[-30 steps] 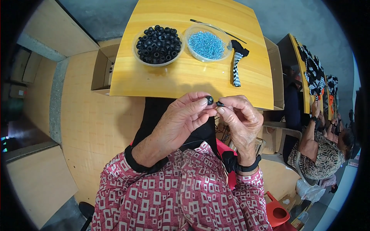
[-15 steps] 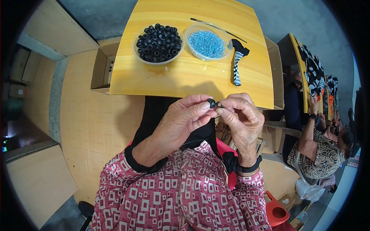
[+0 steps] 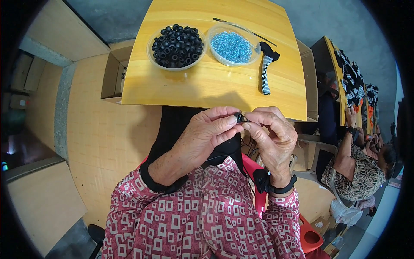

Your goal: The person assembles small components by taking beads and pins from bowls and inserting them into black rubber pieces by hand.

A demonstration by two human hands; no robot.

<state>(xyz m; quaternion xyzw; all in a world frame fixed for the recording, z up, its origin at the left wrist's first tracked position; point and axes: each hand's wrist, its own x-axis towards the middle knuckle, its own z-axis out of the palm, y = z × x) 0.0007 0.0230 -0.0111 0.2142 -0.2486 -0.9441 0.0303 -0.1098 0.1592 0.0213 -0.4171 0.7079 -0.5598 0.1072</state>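
Note:
My left hand (image 3: pixel 200 136) pinches a small round black bead (image 3: pixel 239 117) between thumb and fingertips, just off the near edge of the table. Its open end faces toward the right. Close against it, my right hand (image 3: pixel 274 138) is pinched on something thin and dark beside the bead, too small to make out. On the table stands a clear bowl heaped with black beads (image 3: pixel 178 48), many with holes showing. A second clear bowl holds tiny shiny blue beads (image 3: pixel 232 46).
A black-and-white striped knitted piece (image 3: pixel 266 71) lies right of the bowls on the yellow table (image 3: pixel 172 93). A thin dark stick (image 3: pixel 254 33) lies behind. Cardboard boxes (image 3: pixel 113 82) flank the table. Another person (image 3: pixel 358 168) sits at a table to the right.
My hands stay nearly in place, fingertips still together at the bead. The bead has turned slightly, and my right hand has shifted a little to the right.

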